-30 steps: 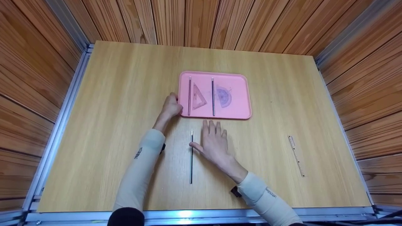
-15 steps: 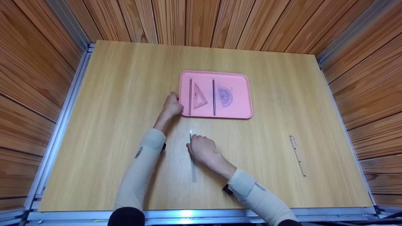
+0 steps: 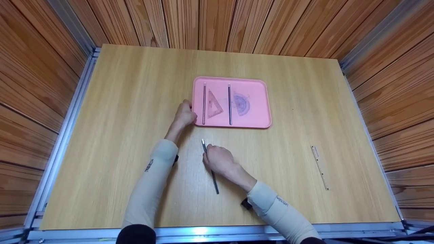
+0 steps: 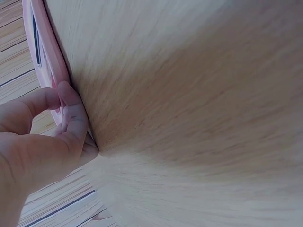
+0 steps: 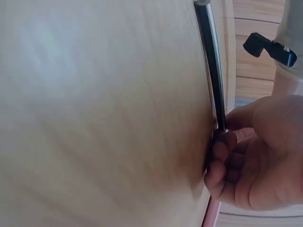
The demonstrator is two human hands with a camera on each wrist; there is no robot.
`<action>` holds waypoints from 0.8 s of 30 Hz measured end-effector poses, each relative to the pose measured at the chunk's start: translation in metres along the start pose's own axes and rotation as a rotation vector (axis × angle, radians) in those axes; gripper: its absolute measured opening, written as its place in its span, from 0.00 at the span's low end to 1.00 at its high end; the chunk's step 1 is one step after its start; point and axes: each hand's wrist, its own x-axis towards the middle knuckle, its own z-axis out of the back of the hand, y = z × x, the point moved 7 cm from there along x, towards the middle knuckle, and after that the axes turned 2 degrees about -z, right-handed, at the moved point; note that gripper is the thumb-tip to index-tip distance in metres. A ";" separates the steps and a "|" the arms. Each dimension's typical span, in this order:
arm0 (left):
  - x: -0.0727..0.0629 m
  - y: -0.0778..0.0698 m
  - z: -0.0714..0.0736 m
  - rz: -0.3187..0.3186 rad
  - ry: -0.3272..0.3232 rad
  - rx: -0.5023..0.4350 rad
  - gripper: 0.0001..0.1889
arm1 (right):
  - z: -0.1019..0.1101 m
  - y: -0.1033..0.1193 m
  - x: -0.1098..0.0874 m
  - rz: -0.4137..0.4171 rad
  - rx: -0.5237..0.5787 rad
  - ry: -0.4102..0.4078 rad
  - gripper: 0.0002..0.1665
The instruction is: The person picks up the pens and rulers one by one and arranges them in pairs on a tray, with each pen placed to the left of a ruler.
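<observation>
My right hand (image 3: 219,159) pinches a dark pencil (image 3: 215,184) just in front of the pink tray (image 3: 259,115). The pencil lies slanted, its silvery end pointing away from me and its other end towards the table's front. In the right wrist view, thumb and curled fingers meet on the pencil (image 5: 211,61), close to the tabletop. My left hand (image 3: 185,114) grips the tray's near left corner. The left wrist view shows thumb and fingers at the tray rim (image 4: 56,52); part of the rim is hidden behind them.
Inside the tray lie two pencils, one at the left (image 3: 204,103) and one mid-tray (image 3: 230,104), a triangular set square (image 3: 211,100) and a half-round protractor (image 3: 241,104). A short ruler (image 3: 319,167) lies on the table at the right. Wooden walls (image 3: 217,25) surround the table.
My right hand, spread flat beside the pencil before, has drawn back and taken hold of it. The pencil's near end has swung to the right. The left hand stays on the tray.
</observation>
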 end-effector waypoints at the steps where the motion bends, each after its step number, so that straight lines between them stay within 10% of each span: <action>1: 0.000 0.000 0.000 0.005 0.001 -0.002 0.21 | 0.002 -0.002 0.001 0.003 0.019 -0.001 0.15; 24: 0.000 0.000 -0.001 0.056 0.035 -0.026 0.20 | 0.132 -0.155 0.056 -0.261 0.243 -0.061 0.15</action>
